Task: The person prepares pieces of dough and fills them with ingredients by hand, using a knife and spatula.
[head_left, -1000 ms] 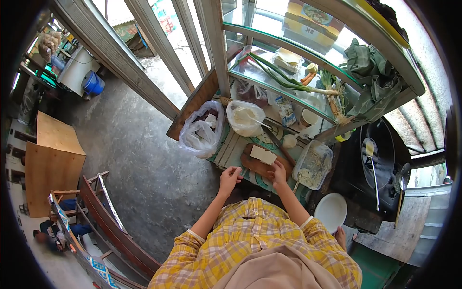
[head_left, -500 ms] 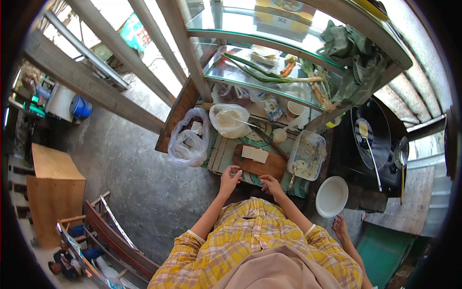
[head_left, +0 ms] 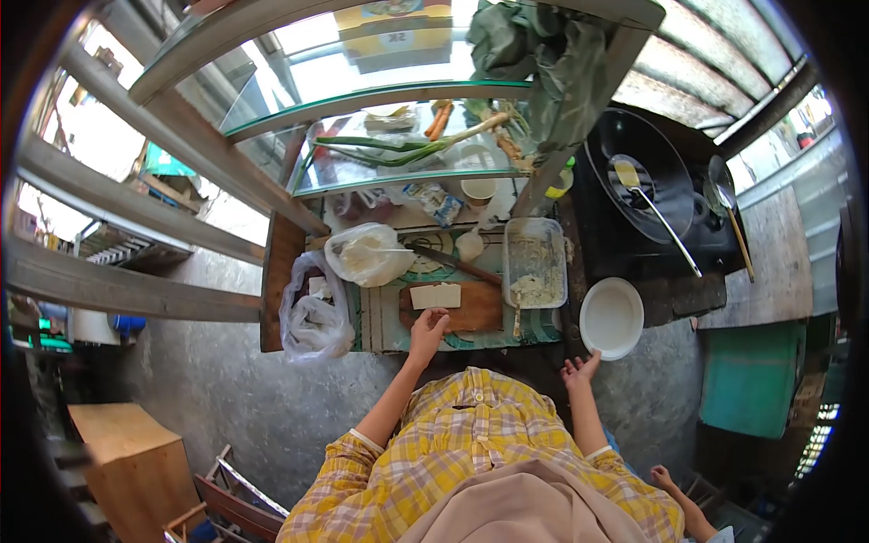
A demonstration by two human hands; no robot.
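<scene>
My left hand (head_left: 427, 331) rests at the near edge of a wooden cutting board (head_left: 471, 312), fingers loosely curled, holding nothing. On the board lie two pale rectangular blocks (head_left: 435, 296), side by side. My right hand (head_left: 579, 369) is open with spread fingers, just below the rim of a white bowl (head_left: 611, 318), not clearly touching it. A clear plastic tub (head_left: 534, 263) with a pale crumbly mix stands right of the board. A knife (head_left: 448, 261) lies behind the board.
A clear bag of white stuff (head_left: 366, 255) and a crumpled plastic bag (head_left: 311, 312) sit left on the patterned counter (head_left: 385, 321). A dark wok (head_left: 638, 172) with a ladle is to the right. Green onions (head_left: 398, 149) and carrots lie on a glass shelf. A bare foot (head_left: 665, 477) shows bottom right.
My right hand left the cutting board and swung right to the white bowl, opening out. My left hand stayed at the board's near edge. The view turned rightward.
</scene>
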